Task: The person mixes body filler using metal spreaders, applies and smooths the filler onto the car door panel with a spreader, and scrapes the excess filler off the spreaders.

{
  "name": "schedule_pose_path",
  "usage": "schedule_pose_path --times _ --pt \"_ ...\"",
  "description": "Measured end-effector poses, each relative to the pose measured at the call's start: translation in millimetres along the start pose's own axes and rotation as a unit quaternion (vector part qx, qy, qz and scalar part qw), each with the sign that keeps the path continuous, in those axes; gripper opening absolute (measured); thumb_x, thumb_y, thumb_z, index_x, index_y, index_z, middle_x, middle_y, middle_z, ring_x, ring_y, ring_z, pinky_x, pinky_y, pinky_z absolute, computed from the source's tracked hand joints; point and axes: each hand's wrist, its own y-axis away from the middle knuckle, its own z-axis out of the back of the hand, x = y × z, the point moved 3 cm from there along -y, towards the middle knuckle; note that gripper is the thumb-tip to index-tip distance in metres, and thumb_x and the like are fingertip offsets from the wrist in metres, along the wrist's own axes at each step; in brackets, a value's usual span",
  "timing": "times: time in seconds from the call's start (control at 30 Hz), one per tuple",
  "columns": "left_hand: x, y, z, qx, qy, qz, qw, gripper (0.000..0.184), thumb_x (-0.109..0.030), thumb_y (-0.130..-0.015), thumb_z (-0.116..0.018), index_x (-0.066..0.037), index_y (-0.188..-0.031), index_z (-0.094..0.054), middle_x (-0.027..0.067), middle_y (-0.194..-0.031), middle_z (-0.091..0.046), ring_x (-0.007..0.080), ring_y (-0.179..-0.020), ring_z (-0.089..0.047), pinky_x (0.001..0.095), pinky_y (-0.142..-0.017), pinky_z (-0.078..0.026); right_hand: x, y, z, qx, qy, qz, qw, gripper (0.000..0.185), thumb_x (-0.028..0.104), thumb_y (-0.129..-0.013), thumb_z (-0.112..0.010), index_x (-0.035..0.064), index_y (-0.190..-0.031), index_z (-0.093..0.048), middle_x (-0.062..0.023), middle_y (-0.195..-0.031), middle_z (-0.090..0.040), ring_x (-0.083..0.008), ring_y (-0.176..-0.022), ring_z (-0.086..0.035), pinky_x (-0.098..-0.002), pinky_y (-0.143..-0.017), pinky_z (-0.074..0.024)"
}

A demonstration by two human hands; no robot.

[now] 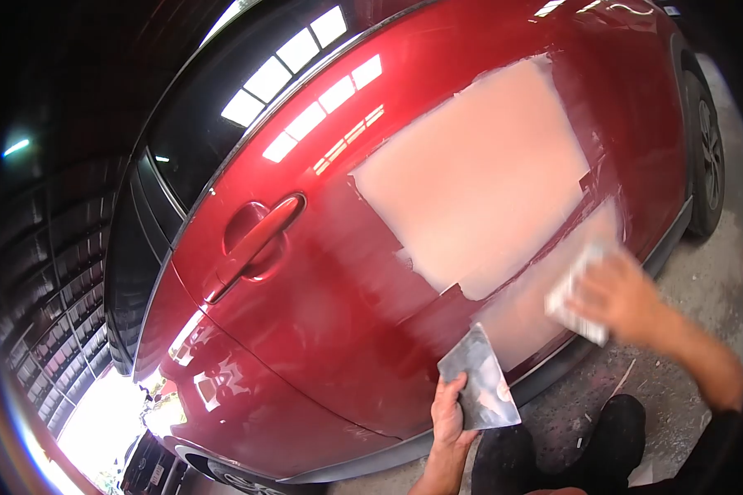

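My left hand (449,417) grips the edge of a flat grey metal plate (477,371) with pale smears of filler on it. My right hand (623,299), blurred by motion, is closed around a white block-like pad (571,304); its exact kind cannot be made out. The pad is at the lower part of the red car door (322,346), over a thin, pale strip of filler (524,318). Above that strip lies a large, smooth, pinkish filler patch (475,181) with rough edges. Dull, scuffed paint surrounds both areas.
The door handle (260,247) juts out left of the patch. A dark sill (549,375) runs along the bottom, and a wheel (706,157) stands at right. My knees (619,433) are bent above a speckled concrete floor (677,388). Another vehicle (153,466) is at lower left.
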Motion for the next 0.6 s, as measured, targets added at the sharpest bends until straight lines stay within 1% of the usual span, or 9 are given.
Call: schedule_pose_path --times 0.03,0.1,0.13,0.2,0.3,0.4,0.47,0.53,0.6 --pt "2.1 0.9 5.4 0.000 0.005 0.003 1.000 0.032 -0.007 -0.087 -0.051 -0.005 -0.119 -0.046 0.0096 -0.107 -0.059 0.0225 -0.093 -0.061 0.0377 -0.080 -0.052 -32.5 -18.8 3.0 -0.080 0.019 -0.055 0.995 0.045 0.014 -0.070 -0.058 0.0166 -0.115 -0.059 -0.0103 -0.114 -0.055 -0.0291 -0.109 -0.050 -0.0527 -0.093 -0.0375" --pt "12.1 2.4 14.0 -0.036 -0.008 0.016 0.999 0.033 -0.010 -0.087 -0.051 -0.005 -0.119 -0.046 0.0115 -0.106 -0.059 0.0248 -0.092 -0.062 0.0395 -0.079 -0.052 -91.7 -59.3 23.9 -0.189 0.092 -0.084 0.974 0.057 0.000 -0.065 -0.057 0.0123 -0.120 -0.056 -0.0138 -0.117 -0.053 -0.0336 -0.112 -0.048 -0.0477 -0.096 -0.0364" --pt "21.0 4.1 17.4 -0.073 -0.025 0.027 0.997 0.034 -0.013 -0.087 -0.051 -0.005 -0.120 -0.045 0.0134 -0.104 -0.060 0.0271 -0.090 -0.062 0.0416 -0.078 -0.053 -117.9 -77.2 28.3 -0.231 0.106 -0.124 0.959 0.064 -0.008 -0.062 -0.054 0.0127 -0.122 -0.055 -0.0118 -0.120 -0.052 -0.0321 -0.115 -0.047 -0.0434 -0.097 -0.0361" --pt "32.6 8.4 20.6 -0.041 -0.020 0.053 0.998 0.034 -0.012 -0.087 -0.051 -0.004 -0.120 -0.047 0.0135 -0.107 -0.060 0.0261 -0.093 -0.062 0.0411 -0.082 -0.052 -153.4 -108.4 36.3 -0.284 0.047 -0.172 0.942 0.067 -0.012 -0.061 -0.050 0.0142 -0.122 -0.056 -0.0093 -0.123 -0.051 -0.0289 -0.117 -0.045 -0.0398 -0.099 -0.0344" --pt "41.3 12.5 27.3 -0.040 -0.030 0.083 0.995 0.034 -0.011 -0.087 -0.052 -0.002 -0.119 -0.047 0.0149 -0.107 -0.059 0.0270 -0.093 -0.062 0.0404 -0.081 -0.052 -159.0 -139.1 35.4 -0.274 -0.021 -0.162 0.948 0.069 -0.018 -0.061 -0.048 0.0127 -0.123 -0.054 -0.0076 -0.125 -0.050 -0.0283 -0.119 -0.044 -0.0391 -0.102 -0.0316" --pt "44.2 14.2 35.3 -0.047 -0.036 0.089 0.994 0.033 -0.010 -0.088 -0.051 -0.002 -0.119 -0.046 0.0149 -0.106 -0.059 0.0267 -0.093 -0.062 0.0402 -0.081 -0.052 -155.8 -137.3 14.4 -0.266 -0.048 -0.181 0.946 0.068 -0.017 -0.061 -0.050 0.0136 -0.122 -0.056 -0.0085 -0.123 -0.050 -0.0284 -0.119 -0.043 -0.0387 -0.101 -0.0324" --pt "43.5 13.6 36.6 -0.056 -0.041 0.100 0.993 0.032 -0.009 -0.088 -0.051 -0.003 -0.119 -0.046 0.0148 -0.107 -0.059 0.0264 -0.093 -0.062 0.0401 -0.080 -0.052 -141.0 -122.2 -0.5 -0.250 -0.030 -0.167 0.953 0.060 -0.010 -0.065 -0.052 0.0153 -0.119 -0.058 -0.0077 -0.122 -0.052 -0.0266 -0.118 -0.044 -0.0390 -0.100 -0.0324" --pt "41.1 14.7 30.7 -0.061 -0.063 0.118 0.989 0.034 -0.012 -0.086 -0.056 -0.004 -0.118 -0.046 0.0096 -0.105 -0.059 0.0208 -0.092 -0.061 0.0347 -0.080 -0.052 -118.5 -99.4 -16.1 -0.206 -0.025 -0.097 0.973 0.053 -0.004 -0.068 -0.057 0.0163 -0.116 -0.060 -0.0067 -0.117 -0.054 -0.0261 -0.113 -0.046 -0.0403 -0.098 -0.0335" --pt "40.7 14.9 30.1 -0.063 -0.067 0.124 0.988 0.034 -0.012 -0.087 -0.055 -0.004 -0.118 -0.045 0.0097 -0.106 -0.059 0.0210 -0.093 -0.061 0.0348 -0.080 -0.052 -100.2 -74.7 -32.4 -0.192 -0.051 -0.099 0.975 0.050 -0.001 -0.068 -0.060 0.0168 -0.115 -0.060 -0.0064 -0.115 -0.054 -0.0259 -0.111 -0.047 -0.0411 -0.098 -0.0339"
